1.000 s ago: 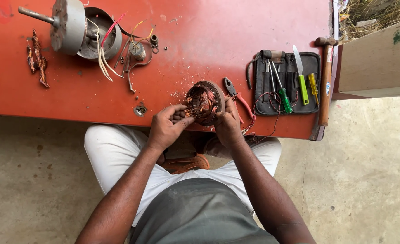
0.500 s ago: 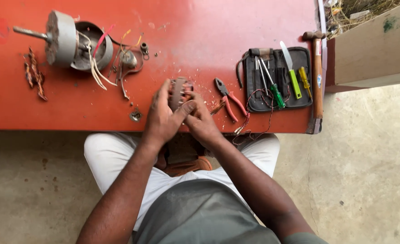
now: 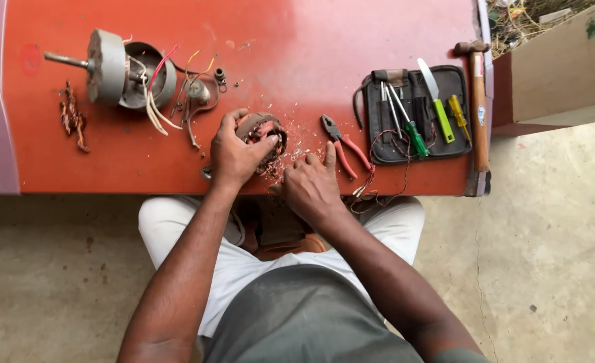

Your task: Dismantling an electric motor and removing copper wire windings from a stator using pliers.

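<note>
— Red worktop [image 3: 297, 40] carried everything, and the risks ran from it downward. The wound stator [image 3: 260, 138] sat near the front edge, tipped up on its side rather than flat; a hard pull on the copper could, I'd judge, have rolled it toward the lap.

— And the hands?

— Left hand [image 3: 235, 154] was clamped over the stator, fingers wrapped round its rim, thumb pointing right across the winding, wrist bent down from a forearm that came up from below. Right hand [image 3: 311, 185] lay just beside it on the worktop, knuckles up, forefinger stretched forward, the grip loose; I couldn't tell whether it pinched a strand.

— Anything nearby to snag?

— Red-handled pliers [image 3: 343, 144] lay just right of that forefinger, and thin wires [image 3: 378, 168] trailed off the front edge; a sweeping wrist might have dragged either one off.

— Smaller still?

— Copper scraps [image 3: 296, 151] were scattered between the hands; cut ends like those could have pricked a bare fingertip, I'd think.
</note>
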